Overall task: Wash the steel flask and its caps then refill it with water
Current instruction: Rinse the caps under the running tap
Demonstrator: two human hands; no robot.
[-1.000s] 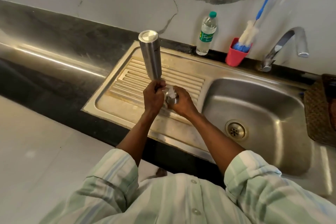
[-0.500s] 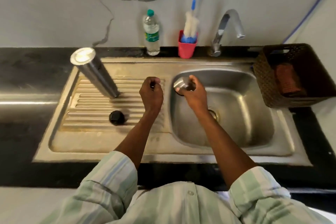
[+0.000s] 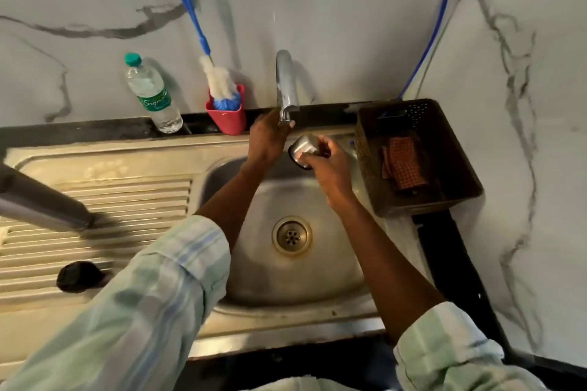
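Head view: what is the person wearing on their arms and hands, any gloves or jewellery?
Both arms wear a loose shirt of pale green with faint blue and white checks. The left sleeve and right sleeve are rolled or pushed up, leaving the forearms bare. The left hand and right hand are bare: no gloves, and no ring, watch or bracelet shows. The picture is somewhat blurred.

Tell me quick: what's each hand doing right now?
Left hand: up at the tap; whether it grips anything cannot be told.
Right hand: holding the steel cap under the spout.
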